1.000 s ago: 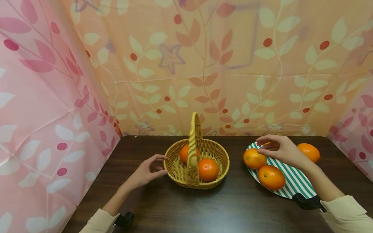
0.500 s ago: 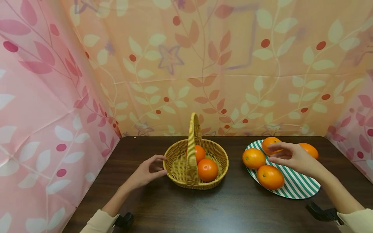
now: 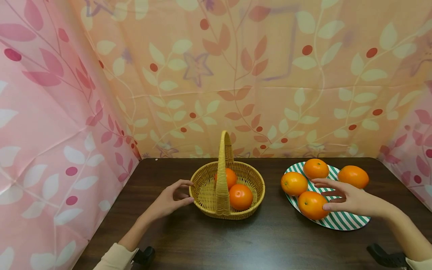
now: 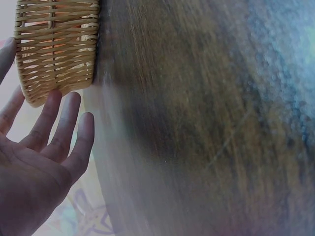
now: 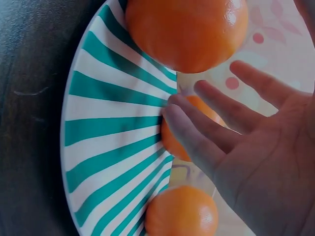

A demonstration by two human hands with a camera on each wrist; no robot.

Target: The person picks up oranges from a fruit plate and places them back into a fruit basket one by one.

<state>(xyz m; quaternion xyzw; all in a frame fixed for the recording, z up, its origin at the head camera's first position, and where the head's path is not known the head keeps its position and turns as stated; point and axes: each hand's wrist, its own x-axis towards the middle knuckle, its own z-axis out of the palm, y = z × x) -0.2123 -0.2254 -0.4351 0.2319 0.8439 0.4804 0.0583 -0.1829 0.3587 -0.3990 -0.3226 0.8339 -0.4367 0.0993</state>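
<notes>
Fingers (image 5: 191, 136), parted, hold nothing: right hand (image 3: 356, 199) over bare striped plate (image 3: 347, 222), left hand (image 3: 168, 200) at the basket rim (image 3: 210, 213).

Left sleeve (image 3: 116, 257), pale cream, plain cloth. Right sleeve (image 3: 422, 264), matching, partly out of view. Left wrist unit (image 3: 145, 256) and right wrist unit (image 3: 384, 257), both black, each jutting beside its cuff. Left fingers (image 4: 64, 124) and right fingers (image 5: 189, 135), bare.

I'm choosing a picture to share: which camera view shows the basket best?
The head view: it shows the basket with its handle, rim and inside. The left wrist view has only part of its woven side, cut off at the top; the right wrist view shows none.
</notes>
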